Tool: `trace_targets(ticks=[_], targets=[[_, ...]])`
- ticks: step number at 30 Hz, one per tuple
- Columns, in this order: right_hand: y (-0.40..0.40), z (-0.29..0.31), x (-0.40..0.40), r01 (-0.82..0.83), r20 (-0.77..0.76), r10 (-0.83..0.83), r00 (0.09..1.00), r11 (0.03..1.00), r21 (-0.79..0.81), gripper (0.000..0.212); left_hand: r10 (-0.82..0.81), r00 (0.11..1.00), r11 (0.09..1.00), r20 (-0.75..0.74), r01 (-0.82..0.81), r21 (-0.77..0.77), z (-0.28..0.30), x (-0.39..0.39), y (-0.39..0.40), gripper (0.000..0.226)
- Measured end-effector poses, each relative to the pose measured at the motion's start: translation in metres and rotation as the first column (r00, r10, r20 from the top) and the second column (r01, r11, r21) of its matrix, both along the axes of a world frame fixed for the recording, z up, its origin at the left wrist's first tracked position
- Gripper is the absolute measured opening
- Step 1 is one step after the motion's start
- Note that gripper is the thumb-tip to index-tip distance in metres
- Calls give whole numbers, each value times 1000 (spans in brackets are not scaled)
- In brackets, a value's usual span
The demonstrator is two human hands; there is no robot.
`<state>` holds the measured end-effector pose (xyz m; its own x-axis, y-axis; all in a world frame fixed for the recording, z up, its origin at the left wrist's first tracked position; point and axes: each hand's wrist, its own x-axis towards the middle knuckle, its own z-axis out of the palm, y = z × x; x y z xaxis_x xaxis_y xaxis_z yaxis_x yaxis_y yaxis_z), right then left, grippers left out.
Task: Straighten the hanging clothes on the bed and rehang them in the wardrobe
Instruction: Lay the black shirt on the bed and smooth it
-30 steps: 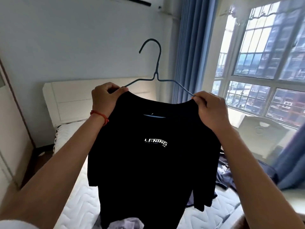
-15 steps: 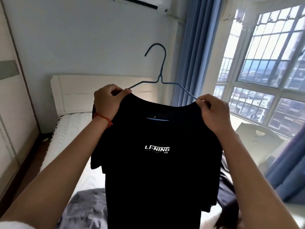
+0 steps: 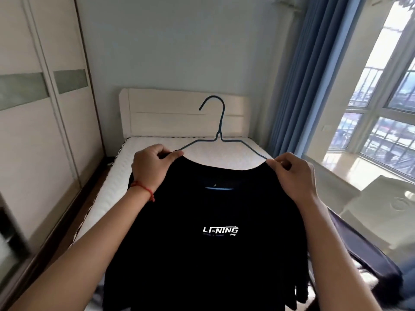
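- A black shirt (image 3: 202,232) on a thin wire hanger (image 3: 221,133) is held up at centre frame, over the bed (image 3: 224,158).
- The left hand (image 3: 152,167), left of centre, is curled round the shirt's shoulder; fabric and hanger wire are pinched between thumb and forefinger.
- The right hand (image 3: 292,173), right of centre, is clenched on the opposite shoulder in the same way, with the end of the hanger arm caught at the fingertips.
- The hanger hook is seen upright at upper centre, free of any rail, against the headboard (image 3: 168,113).
- The shirt hangs flat, chest print level; both shoulders appear seated on the hanger arms. The lower hem is cut off at the bottom of the frame.
- Step judged: straightening of this shirt is at or near its end; rehanging is not yet done.
- The wardrobe (image 3: 33,131) fills the left of the frame, its sliding doors closed as far as can be seen.
- Next move judged: one hand must be freed to take the hook while the shirt is kept level, and a wardrobe door must be slid open before the hook can be set on a rail.
- More dark clothing (image 3: 368,254) lies at lower right, so further items are likely left.
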<state>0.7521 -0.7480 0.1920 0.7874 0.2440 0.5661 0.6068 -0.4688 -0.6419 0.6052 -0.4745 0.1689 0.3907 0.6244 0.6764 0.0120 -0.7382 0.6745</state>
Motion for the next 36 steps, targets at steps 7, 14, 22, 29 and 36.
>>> trace_targets(ticks=[7,14,22,29,36], targets=[[46,-58,65,-77,-142,62,988,992,-102,15,28,992,999,-122,-33,-33,-63,57,42,32],[115,-109,151,-161,-304,96,948,967,-196,6,-15,973,993,-232,-12,-116,-119,138,113,33],[163,-155,214,-165,-357,61,932,950,-267,6,-124,932,968,-341,38,-249,-163,196,157,27],[200,-177,272,-168,-342,69,937,949,-267,10,-172,900,947,-401,40,-318,-169,232,181,16],[244,-193,355,-224,-332,130,934,938,-263,14,-132,865,953,-483,-23,-301,-176,295,214,19]])
